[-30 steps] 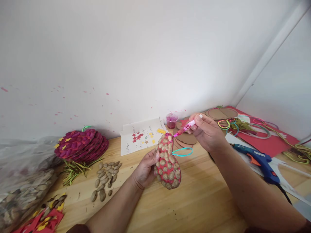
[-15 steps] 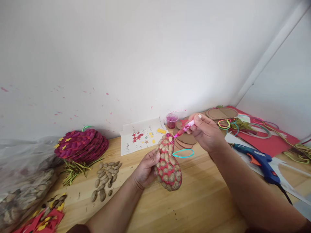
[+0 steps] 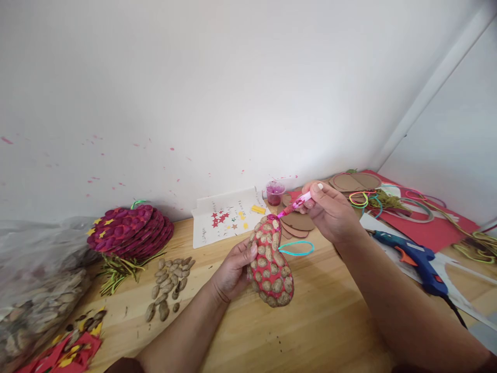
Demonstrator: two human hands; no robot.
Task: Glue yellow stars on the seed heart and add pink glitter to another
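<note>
My left hand [image 3: 236, 267] grips the left edge of a red cutout covered with peanut shells [image 3: 271, 264], held tilted above the table. A turquoise cord loop [image 3: 297, 248] sticks out from its right side. Between the thumb and fingers of my right hand [image 3: 330, 210] is a paintbrush [image 3: 297, 203] with a white handle smeared pink. The brush tip touches the top end of the cutout, where the shells are wet with magenta paint. Just behind stands a clear cup of magenta paint [image 3: 275, 194].
Stacked magenta peanut-covered pieces [image 3: 130, 230], loose peanut shells [image 3: 171, 280] and a plastic bag [image 3: 42, 290] lie left. Paper with stars [image 3: 229, 215] is at the back. On the right are cardboard discs [image 3: 355, 180], red sheets [image 3: 435, 228] and a blue glue gun [image 3: 421, 259] with its cable.
The magenta paint covers a little more of the cutout's top end. My left hand has turned the cutout slightly, its lower end and cord loop shifting right. The brush stays nearly in place.
</note>
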